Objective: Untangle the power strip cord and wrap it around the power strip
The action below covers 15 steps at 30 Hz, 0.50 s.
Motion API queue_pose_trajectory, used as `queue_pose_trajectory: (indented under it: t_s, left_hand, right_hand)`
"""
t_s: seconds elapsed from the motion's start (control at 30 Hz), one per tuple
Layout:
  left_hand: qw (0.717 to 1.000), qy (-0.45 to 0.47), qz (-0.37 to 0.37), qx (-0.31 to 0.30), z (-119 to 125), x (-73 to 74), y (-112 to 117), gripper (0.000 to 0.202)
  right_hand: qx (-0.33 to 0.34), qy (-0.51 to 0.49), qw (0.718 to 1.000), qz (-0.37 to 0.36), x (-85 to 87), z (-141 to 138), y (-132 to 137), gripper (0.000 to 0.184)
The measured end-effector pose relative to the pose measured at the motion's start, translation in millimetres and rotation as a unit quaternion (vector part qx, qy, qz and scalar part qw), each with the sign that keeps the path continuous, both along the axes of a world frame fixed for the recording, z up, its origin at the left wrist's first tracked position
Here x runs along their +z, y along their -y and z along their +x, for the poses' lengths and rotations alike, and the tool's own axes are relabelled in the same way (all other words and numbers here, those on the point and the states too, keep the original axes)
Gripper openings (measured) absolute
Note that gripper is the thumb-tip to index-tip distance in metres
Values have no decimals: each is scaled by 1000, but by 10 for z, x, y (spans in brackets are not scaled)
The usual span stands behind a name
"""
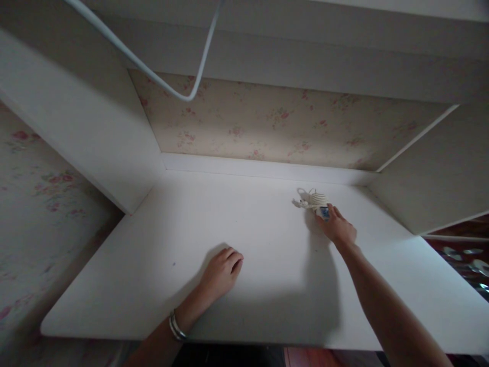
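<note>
My right hand (338,227) reaches to the back right of the white desk top (183,209). Its fingers are closed on the near end of a bundle of white cord (318,200). The cord is wound in tight turns, with loose loops and an end sticking out to the left. A blue and white label (324,212) shows beside my fingertips. My left hand (222,271) rests on the desk top nearer the front, fingers curled in and nothing visible in them. A silver bangle circles that wrist.
White side panels (114,127) (431,168) bound the desk, and a shelf (305,61) overhangs the back. A white cable (153,76) hangs in a loop at upper left. Floral wallpaper (252,127) covers the wall behind. Shiny objects (479,266) stand at the far right.
</note>
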<state>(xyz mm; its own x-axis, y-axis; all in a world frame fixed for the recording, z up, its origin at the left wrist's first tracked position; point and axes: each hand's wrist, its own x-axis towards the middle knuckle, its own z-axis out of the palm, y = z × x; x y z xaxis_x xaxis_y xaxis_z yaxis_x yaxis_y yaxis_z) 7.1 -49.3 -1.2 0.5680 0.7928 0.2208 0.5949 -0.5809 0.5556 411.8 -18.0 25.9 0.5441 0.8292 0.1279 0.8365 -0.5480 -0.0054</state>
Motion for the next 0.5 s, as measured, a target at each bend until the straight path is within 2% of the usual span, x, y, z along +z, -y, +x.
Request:
queue_pose_trajectory:
  t_s: [0.23,0.5]
  left_hand:
    - [1000,1,0,-6,-9,-3,8,19]
    - [1000,3,7,-5,-14,24,14,20]
  right_hand:
    - [26,-6,998,-53,-35,156,41,70]
    - [36,38,998,-46,-118,32,49,68]
